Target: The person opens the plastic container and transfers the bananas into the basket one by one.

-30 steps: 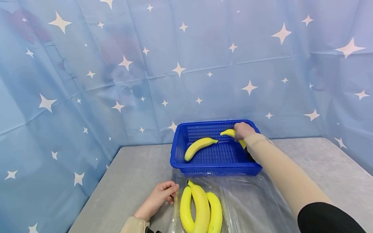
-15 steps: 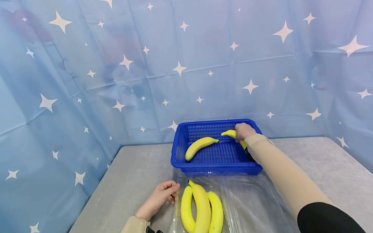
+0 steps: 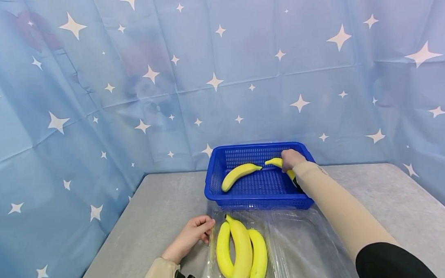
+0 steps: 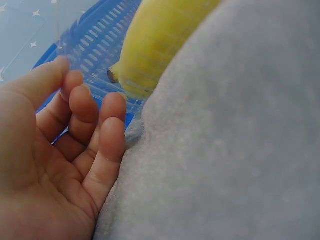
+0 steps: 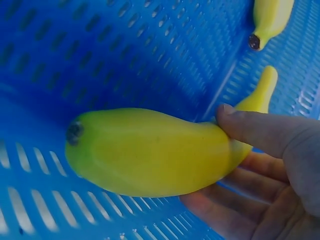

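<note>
My right hand (image 3: pixel 292 158) grips a yellow banana (image 5: pixel 150 152) inside the blue plastic basket (image 3: pixel 259 203), at its right end. Thumb and fingers lie around the banana near its stem in the right wrist view. A second banana (image 3: pixel 238 176) rests on the basket's left side. In front of the basket is a clear plastic clamshell box (image 3: pixel 276 251), spread open, with three bananas (image 3: pixel 241 253) in its left half. At that box's left edge, my left hand (image 3: pixel 192 232) pinches the thin clear rim between thumb and index finger; the other fingers (image 4: pixel 111 142) curl loosely.
The grey table (image 3: pixel 165 198) extends to both sides of the basket and box. A blue curtain (image 3: pixel 191 74) with white stars hangs behind and along the left.
The banana in my right hand has sunk slightly lower in the basket, its stem end dropping a little. My left hand stays at the box's edge.
</note>
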`<state>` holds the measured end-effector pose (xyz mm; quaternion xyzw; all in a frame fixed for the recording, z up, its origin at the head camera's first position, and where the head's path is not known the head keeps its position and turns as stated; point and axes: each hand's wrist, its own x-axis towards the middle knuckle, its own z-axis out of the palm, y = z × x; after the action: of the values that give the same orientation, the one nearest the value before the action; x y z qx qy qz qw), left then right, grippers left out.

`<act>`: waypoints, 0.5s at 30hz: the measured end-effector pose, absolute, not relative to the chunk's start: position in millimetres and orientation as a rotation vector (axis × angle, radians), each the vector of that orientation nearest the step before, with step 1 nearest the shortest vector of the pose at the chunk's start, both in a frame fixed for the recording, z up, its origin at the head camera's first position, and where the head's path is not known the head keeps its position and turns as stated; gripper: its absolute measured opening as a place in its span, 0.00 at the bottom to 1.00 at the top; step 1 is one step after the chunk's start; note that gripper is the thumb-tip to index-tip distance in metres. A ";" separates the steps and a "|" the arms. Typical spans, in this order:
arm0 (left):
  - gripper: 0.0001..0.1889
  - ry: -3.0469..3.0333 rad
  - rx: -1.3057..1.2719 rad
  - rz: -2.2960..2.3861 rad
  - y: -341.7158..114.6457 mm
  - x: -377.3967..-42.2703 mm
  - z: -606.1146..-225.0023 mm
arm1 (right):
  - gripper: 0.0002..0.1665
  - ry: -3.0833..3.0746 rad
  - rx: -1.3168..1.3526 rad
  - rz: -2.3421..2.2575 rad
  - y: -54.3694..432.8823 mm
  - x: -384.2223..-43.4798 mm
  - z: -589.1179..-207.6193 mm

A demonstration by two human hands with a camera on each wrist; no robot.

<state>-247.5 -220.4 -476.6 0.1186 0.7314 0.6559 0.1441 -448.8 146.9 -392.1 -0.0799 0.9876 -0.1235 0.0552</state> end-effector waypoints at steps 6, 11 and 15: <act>0.14 2.125 0.347 1.879 -220.0 -245.9 -474.5 | 0.21 2.974 -0.213 -0.372 146.0 -449.5 -393.6; 0.14 2.127 0.350 1.875 -219.7 -245.9 -475.2 | 0.21 2.949 -0.180 -0.363 146.5 -450.9 -394.9; 0.14 2.124 0.333 1.878 -220.4 -246.4 -475.5 | 0.21 2.942 -0.206 -0.360 146.0 -451.9 -396.2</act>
<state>-246.4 -220.4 -475.5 0.1155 0.7364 0.6512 0.1426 -451.9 146.0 -396.2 -0.0692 0.9866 -0.1208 0.0853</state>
